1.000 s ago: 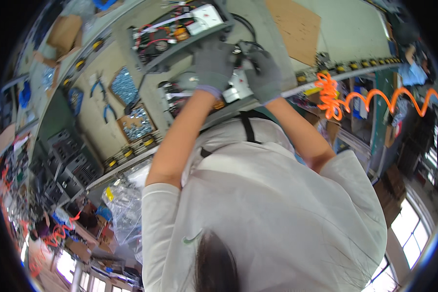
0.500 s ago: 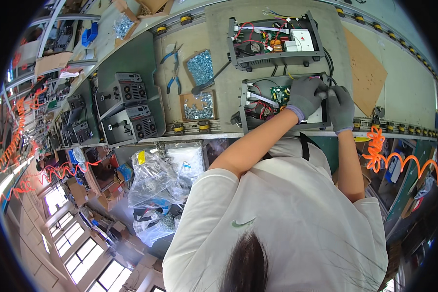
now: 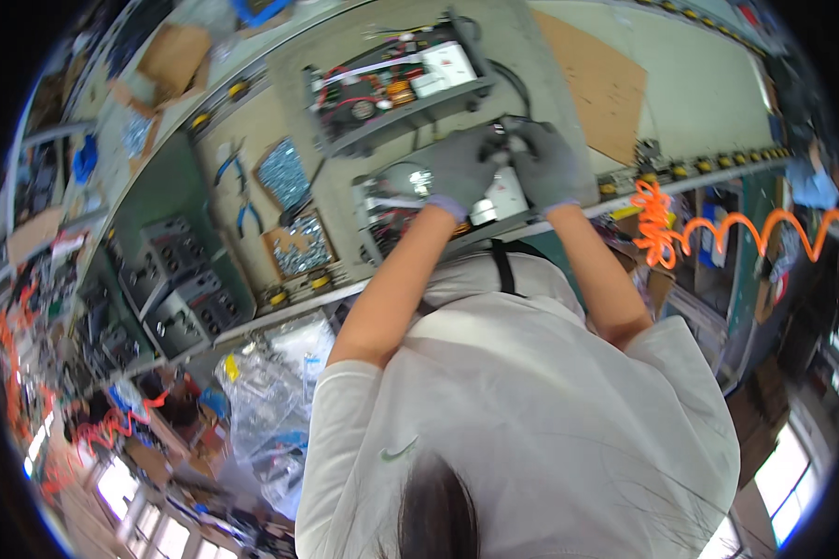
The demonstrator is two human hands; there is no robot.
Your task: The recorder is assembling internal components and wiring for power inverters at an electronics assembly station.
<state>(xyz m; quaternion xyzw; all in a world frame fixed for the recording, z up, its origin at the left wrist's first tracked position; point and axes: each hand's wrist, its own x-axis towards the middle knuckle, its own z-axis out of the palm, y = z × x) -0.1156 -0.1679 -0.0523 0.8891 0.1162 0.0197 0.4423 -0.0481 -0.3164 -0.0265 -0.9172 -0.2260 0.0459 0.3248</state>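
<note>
- Since half a second ago my view has swung, so the bench now slants up to the right; my left hand (image 3: pixel 461 170) and right hand (image 3: pixel 545 166) stay together at the nearer open chassis (image 3: pixel 489 231), with more of its white block (image 3: pixel 505 194) showing between my wrists.
- Both my hands are gloved in grey, fingers curled in and fingertips meeting above the chassis's far right corner; something small and dark shows there, but blur and my fingers keep me from telling whether I grip it.
- That nearer chassis lies on the bench just in front of me, wires and parts inside.
- Beyond it, the farther open chassis (image 3: pixel 410 119) contains a copper coil (image 3: pixel 400 91), a white block and wires.
- To my left, one cardboard tray holds a heap of small bluish screws (image 3: pixel 284 173); nearer me, a second holds loose silvery hardware (image 3: pixel 298 247).
- Blue-handled pliers (image 3: pixel 249 216) lie beside these trays.
- Farther left, a green carrier (image 3: pixel 163 177) bears grey cased units (image 3: pixel 205 303).
</note>
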